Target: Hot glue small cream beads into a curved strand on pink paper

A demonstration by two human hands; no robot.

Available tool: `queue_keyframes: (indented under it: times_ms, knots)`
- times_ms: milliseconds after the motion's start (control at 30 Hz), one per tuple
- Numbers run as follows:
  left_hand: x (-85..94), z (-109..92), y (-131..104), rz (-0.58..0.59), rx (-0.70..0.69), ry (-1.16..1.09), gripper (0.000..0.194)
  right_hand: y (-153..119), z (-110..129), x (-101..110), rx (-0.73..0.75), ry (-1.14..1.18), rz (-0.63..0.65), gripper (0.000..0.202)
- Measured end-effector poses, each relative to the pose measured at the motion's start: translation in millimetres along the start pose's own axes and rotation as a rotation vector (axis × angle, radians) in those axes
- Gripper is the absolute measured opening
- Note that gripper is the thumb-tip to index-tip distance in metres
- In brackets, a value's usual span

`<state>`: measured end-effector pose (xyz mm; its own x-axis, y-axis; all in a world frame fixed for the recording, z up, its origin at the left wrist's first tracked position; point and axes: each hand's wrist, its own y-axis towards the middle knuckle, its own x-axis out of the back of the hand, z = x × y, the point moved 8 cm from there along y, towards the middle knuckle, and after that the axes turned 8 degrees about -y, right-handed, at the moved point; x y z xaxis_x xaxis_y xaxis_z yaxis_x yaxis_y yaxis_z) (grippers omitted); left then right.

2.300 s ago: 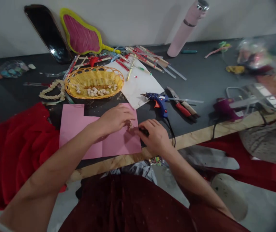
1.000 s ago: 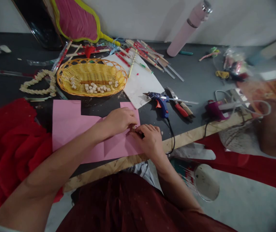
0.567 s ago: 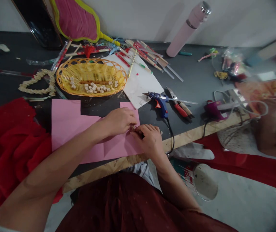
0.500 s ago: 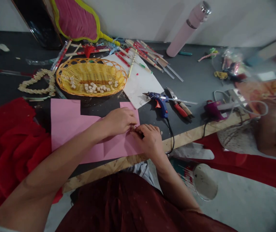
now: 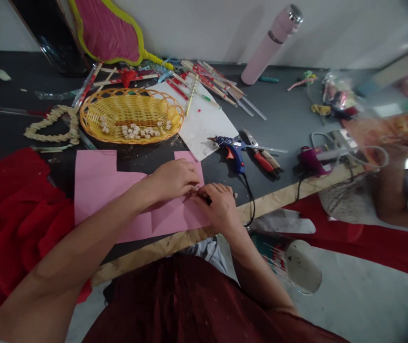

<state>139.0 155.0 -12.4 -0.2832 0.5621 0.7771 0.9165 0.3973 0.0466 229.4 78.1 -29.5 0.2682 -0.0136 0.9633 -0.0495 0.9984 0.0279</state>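
My left hand [image 5: 176, 179] and my right hand [image 5: 219, 204] meet over the right part of a creased pink paper sheet [image 5: 96, 190]. Both have their fingers closed in a pinch, fingertips almost touching. Something small and brownish sits between them, too covered to name. Beyond the paper stands a yellow wicker basket [image 5: 132, 107] holding several small pale cubes [image 5: 136, 131]. Right of my hands lies a blue glue gun [image 5: 235, 151] with a clear glue stick in its back. Beside it rest red-handled pliers [image 5: 263, 157].
A heart-shaped pale garland [image 5: 32, 131] lies left of the basket. Red cloth [image 5: 14, 228] covers the left table edge. Behind are wrapped sticks [image 5: 218, 81], white board [image 5: 207, 126] and a pink bottle [image 5: 264, 52]. Another person's hand [image 5: 399, 147] works at far right, near a purple glue gun [image 5: 313, 159].
The view has shifted slightly, so the tabletop things appear a little further left. My two hands stay pinched together at the same place over the paper, with barely any finger movement.
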Motion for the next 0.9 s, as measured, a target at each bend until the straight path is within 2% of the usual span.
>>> queue_keyframes:
  times_ms: [133, 200, 333, 467, 533, 600, 733, 833, 900]
  knots:
    - [-1.1, -0.3, 0.8, 0.027, -0.011, 0.008, 0.016, -1.3, -1.7, 1.2, 0.012, 0.07, 0.022, 0.015]
    - [1.4, 0.3, 0.7, 0.034, 0.009, 0.008, 0.024, -2.8, -3.4, 1.4, 0.027, 0.103, 0.024, 0.013]
    - [20.7, -2.4, -7.3, -0.022, 0.082, 0.049, 0.039, -7.4, -8.2, 3.9, 0.069, 0.144, -0.023, 0.015]
    - [43.0, -12.2, -37.0, -0.131, 0.163, 0.166, 0.046, -13.4, -5.6, 13.0, 0.103, 0.066, -0.161, 0.033]
    - [44.3, -18.0, -60.0, -0.184, 0.204, 0.236, 0.047, -15.9, 2.6, 10.9, 0.134, -0.039, -0.152, 0.046]
    - [35.7, -22.9, -85.1, -0.215, 0.249, 0.338, 0.046, -18.0, 11.3, 4.3, 0.161, -0.144, -0.091, 0.058]
    - [-0.1, -28.2, -128.4, -0.224, 0.328, 0.471, 0.06, -21.6, 22.4, -8.7, 0.204, -0.271, 0.026, 0.077]
    - [-23.0, -28.1, -147.1, -0.238, 0.405, 0.488, 0.069, -22.1, 24.7, -12.8, 0.204, -0.296, 0.054, 0.082]
    - [-31.9, -28.9, -152.5, -0.258, 0.443, 0.487, 0.072, -21.7, 25.9, -13.8, 0.203, -0.299, 0.06, 0.083]
